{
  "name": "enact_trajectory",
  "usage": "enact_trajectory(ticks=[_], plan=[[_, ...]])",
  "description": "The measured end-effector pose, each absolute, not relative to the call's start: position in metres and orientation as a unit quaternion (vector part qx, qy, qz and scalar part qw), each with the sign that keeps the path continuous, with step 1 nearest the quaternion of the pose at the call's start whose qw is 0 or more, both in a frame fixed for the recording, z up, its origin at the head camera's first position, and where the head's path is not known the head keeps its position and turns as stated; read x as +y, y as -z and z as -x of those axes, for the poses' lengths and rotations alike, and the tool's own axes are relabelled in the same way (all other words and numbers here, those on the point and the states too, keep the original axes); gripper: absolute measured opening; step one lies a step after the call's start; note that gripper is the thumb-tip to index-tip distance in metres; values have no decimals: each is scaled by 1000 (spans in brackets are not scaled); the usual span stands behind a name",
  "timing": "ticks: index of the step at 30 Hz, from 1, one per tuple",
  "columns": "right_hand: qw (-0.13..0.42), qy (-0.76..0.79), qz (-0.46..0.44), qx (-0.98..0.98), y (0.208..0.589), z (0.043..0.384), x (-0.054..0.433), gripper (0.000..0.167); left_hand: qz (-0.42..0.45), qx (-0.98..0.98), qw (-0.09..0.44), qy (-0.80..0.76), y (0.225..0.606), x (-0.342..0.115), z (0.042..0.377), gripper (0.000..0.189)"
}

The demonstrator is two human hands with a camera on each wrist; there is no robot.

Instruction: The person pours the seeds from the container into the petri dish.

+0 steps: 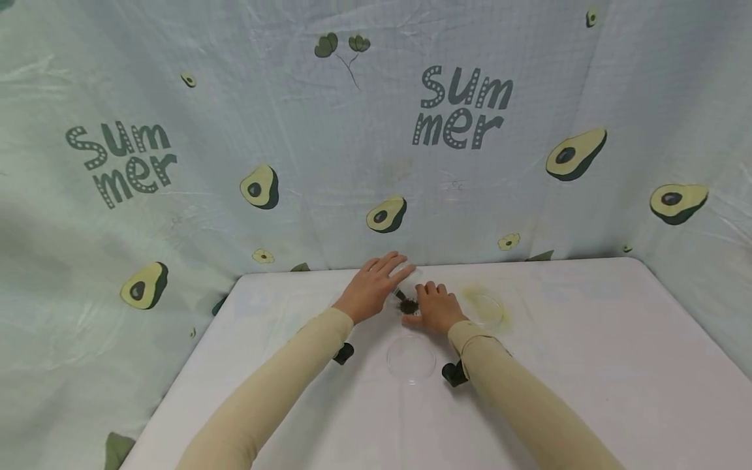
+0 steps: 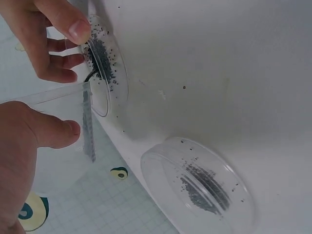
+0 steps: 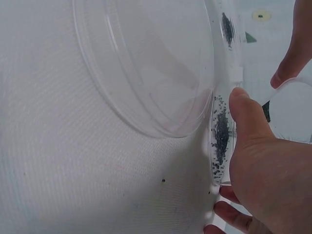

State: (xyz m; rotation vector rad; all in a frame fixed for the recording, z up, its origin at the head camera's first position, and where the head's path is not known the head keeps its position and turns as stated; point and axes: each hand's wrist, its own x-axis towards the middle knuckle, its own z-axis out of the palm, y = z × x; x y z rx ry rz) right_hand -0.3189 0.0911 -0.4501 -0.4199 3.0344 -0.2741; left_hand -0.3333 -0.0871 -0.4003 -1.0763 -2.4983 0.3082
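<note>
My left hand point(image 1: 373, 287) grips a clear plastic cup point(image 2: 63, 107), tipped over, with dark grains lying along its side. A thin dark stream runs from the cup's rim to a heap of dark grains point(image 1: 408, 306). That heap lies in a clear petri dish point(image 3: 213, 146) on the table. My right hand point(image 1: 437, 310) holds this dish by its rim, thumb on one side and fingers on the other. Several loose grains lie scattered around the heap.
Another petri dish point(image 2: 234, 165) with dark grains stands nearby. A clear dish point(image 1: 411, 359) sits nearer on the white table point(image 1: 587, 359). Yellowish matter surrounds a further dish point(image 1: 484, 310) at the right. A patterned cloth point(image 1: 329, 150) hangs behind the table.
</note>
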Motion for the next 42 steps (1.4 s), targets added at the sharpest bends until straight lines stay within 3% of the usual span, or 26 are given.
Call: enact_trajectory(ticks=[5, 10, 31, 42], plan=[[32, 98, 137, 985, 451, 317, 91, 83, 372, -906, 189, -67, 404, -92, 332, 73], [28, 92, 143, 985, 452, 316, 92, 80, 344, -923, 171, -11, 404, -97, 331, 80], [44, 90, 139, 985, 447, 319, 92, 84, 270, -937, 168, 145, 399, -117, 323, 91], [43, 127, 134, 982, 447, 316, 85, 91, 183, -948, 79, 249, 394, -137, 306, 94]])
